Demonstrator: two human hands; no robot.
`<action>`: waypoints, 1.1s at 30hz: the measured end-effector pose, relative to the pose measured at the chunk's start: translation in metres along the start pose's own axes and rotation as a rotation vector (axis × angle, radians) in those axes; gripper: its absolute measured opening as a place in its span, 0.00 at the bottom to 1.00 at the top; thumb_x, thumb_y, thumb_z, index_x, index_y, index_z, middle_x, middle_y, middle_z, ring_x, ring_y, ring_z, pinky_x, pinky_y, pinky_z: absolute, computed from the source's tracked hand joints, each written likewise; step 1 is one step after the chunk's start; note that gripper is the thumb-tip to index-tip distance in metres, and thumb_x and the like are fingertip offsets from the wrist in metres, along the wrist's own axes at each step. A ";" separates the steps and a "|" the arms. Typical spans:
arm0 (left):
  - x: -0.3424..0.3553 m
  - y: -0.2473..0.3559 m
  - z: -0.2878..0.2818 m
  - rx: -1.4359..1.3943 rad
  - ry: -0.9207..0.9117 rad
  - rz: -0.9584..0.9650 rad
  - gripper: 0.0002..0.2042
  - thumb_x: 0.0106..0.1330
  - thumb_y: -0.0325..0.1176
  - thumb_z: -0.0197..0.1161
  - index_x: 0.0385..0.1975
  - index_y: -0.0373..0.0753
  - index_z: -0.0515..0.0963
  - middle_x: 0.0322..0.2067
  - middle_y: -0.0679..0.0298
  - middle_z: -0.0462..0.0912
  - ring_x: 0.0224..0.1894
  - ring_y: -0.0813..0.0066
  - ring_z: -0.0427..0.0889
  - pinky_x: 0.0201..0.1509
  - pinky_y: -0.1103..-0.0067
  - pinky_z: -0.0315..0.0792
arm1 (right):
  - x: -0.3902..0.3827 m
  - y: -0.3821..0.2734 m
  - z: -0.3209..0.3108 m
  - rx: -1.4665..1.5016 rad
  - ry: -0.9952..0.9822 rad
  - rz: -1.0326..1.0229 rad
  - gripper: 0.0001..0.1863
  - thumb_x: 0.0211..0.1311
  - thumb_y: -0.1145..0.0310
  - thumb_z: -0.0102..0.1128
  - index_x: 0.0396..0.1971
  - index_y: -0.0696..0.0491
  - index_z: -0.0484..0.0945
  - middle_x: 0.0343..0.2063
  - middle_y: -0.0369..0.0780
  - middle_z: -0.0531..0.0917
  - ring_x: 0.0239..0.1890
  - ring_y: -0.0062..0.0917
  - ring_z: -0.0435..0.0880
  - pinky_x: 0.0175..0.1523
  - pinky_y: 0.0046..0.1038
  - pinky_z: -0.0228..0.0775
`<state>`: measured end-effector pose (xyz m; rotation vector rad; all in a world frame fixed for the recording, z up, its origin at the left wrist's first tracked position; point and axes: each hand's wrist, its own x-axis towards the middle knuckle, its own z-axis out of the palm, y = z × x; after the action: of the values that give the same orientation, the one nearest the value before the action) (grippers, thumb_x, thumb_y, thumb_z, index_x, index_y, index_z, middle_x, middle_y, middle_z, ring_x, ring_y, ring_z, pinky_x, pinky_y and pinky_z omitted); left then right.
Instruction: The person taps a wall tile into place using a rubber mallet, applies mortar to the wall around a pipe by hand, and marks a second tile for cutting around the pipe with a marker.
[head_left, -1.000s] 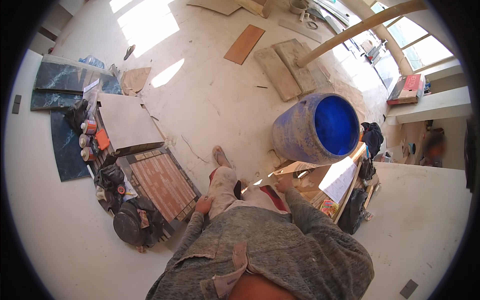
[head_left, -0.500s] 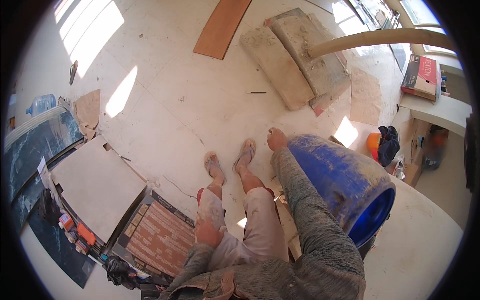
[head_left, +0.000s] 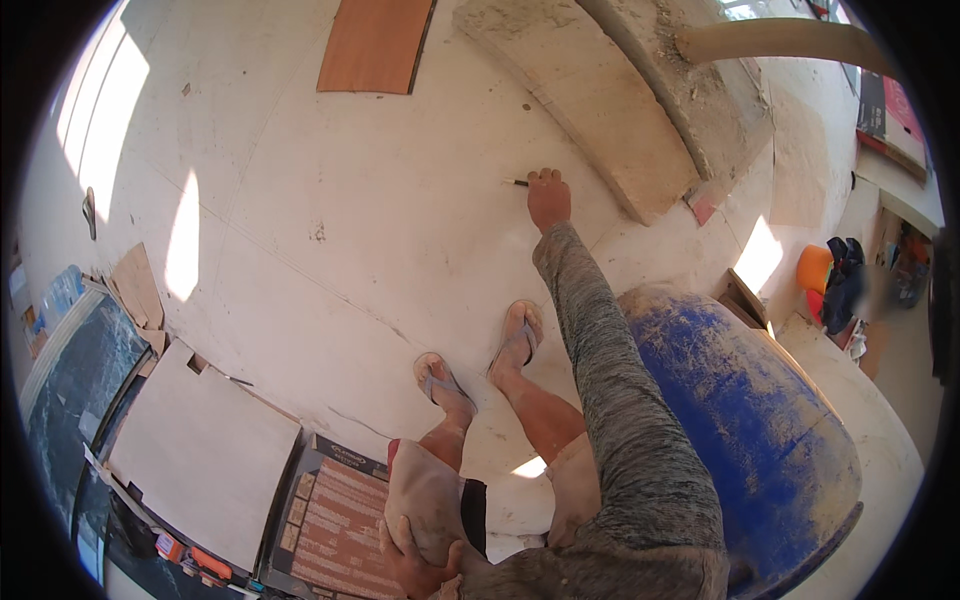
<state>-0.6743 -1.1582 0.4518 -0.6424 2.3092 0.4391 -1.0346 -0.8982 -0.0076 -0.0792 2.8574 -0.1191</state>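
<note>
Stretched forward over the floor, my right hand [head_left: 548, 200] has its fingers curled down on a slim dark pen-like stick [head_left: 516, 183], whose left end shows beside them. A long pale dusty slab [head_left: 590, 110] lies just beyond it. Low in the view, my left hand [head_left: 420, 560] rests on my left knee, fingers spread over the dusty trouser cloth, holding nothing. My sandalled feet [head_left: 442, 385] stand apart on the pale floor [head_left: 270, 280], below my right arm's reach.
A dusty blue barrel [head_left: 730, 430] lies beside my right arm. Stacked boards [head_left: 200, 450] and dark marbled panels [head_left: 55, 380] line my left. A wood-coloured plank [head_left: 370, 45] lies ahead. A pole [head_left: 790, 40] crosses the upper right. An orange helmet-like object [head_left: 814, 268] is at right.
My right hand has moved from low by the barrel out to the stick on the floor and closed on it. The view has tipped forward. My left hand stays on my leg.
</note>
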 end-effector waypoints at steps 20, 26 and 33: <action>-0.088 -0.049 -0.060 0.773 -0.608 0.808 0.36 0.54 0.52 0.63 0.58 0.32 0.68 0.52 0.42 0.75 0.54 0.49 0.76 0.57 0.65 0.71 | -0.668 -0.072 -0.431 0.979 0.044 0.776 0.15 0.48 0.66 0.57 0.34 0.59 0.80 0.34 0.54 0.82 0.40 0.46 0.82 0.47 0.41 0.72; -0.115 -0.038 -0.039 0.914 -0.566 1.114 0.32 0.52 0.54 0.66 0.49 0.31 0.76 0.43 0.44 0.82 0.48 0.51 0.81 0.52 0.66 0.75 | -0.911 -0.077 -0.402 1.045 0.263 1.302 0.15 0.45 0.65 0.57 0.31 0.59 0.81 0.29 0.53 0.82 0.36 0.43 0.83 0.42 0.41 0.72; -0.246 -0.003 0.086 1.090 -0.556 1.374 0.28 0.51 0.51 0.67 0.46 0.34 0.79 0.42 0.46 0.83 0.47 0.52 0.82 0.51 0.66 0.75 | -1.150 -0.135 -0.324 1.135 0.472 1.711 0.11 0.47 0.67 0.58 0.29 0.58 0.82 0.30 0.51 0.83 0.36 0.44 0.83 0.44 0.41 0.74</action>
<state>-0.4699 -1.0409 0.5628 1.4460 1.6963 -0.1293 -0.0155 -0.9333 0.6303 2.5132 1.7125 -1.2937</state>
